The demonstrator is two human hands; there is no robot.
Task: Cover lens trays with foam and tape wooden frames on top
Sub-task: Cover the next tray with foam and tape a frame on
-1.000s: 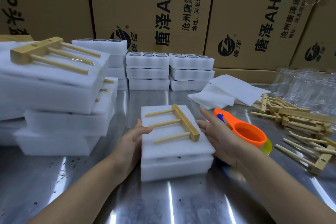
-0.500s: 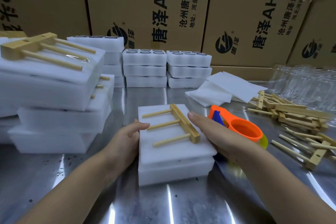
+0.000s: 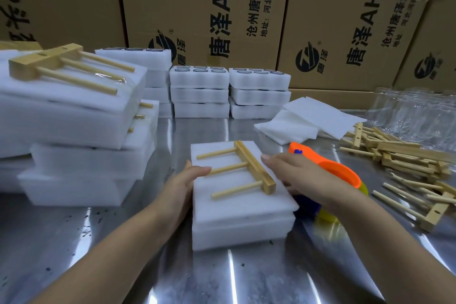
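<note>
white foam stack, wooden frame on top; left hand grips its left edge, right hand lies flat on its right.

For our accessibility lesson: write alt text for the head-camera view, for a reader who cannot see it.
Two hands steady a foam-covered tray on a metal table, a wooden frame lying on top: the left hand grips its left edge, the right hand lays straight fingers by the frame's bar. An orange tape dispenser and loose wooden frames lie to the right.
</note>
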